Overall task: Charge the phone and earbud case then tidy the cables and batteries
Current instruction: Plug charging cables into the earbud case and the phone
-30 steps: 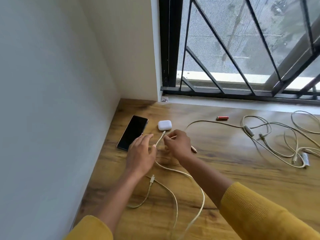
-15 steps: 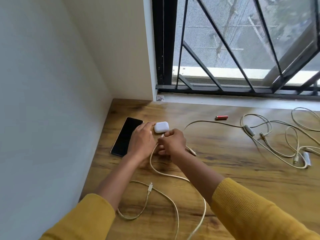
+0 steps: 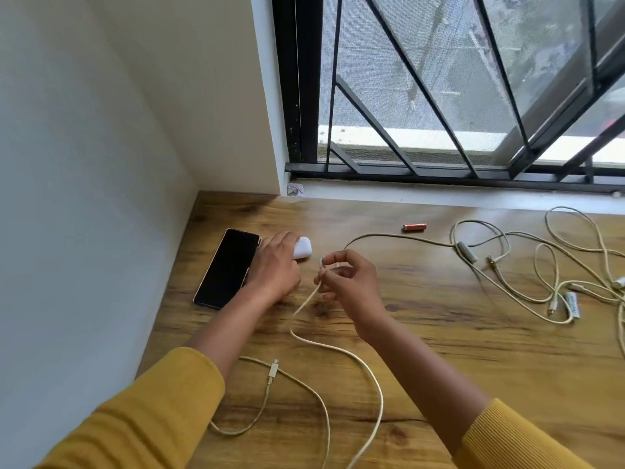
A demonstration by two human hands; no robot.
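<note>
A black phone [image 3: 229, 268] lies face up near the left wall on the wooden table [image 3: 439, 350]. Just right of it sits the white earbud case [image 3: 302, 248], and my left hand [image 3: 274, 265] grips it from the left, covering most of it. My right hand [image 3: 348, 282] pinches the plug end of a white cable [image 3: 338, 350], held a short way right of the case. A second cream cable [image 3: 270, 374] with its plug lies nearer me. A red battery [image 3: 414, 227] rests further back. A white battery [image 3: 573, 304] lies at the right among tangled cables [image 3: 527, 265].
White walls close off the left side and the back left corner. A barred window with a sill [image 3: 439, 194] runs along the table's far edge. The tangle of cream cables spreads over the right part of the table.
My left hand has closed round the earbud case. My right hand has drawn the cable's plug end back a little to the right of the case.
</note>
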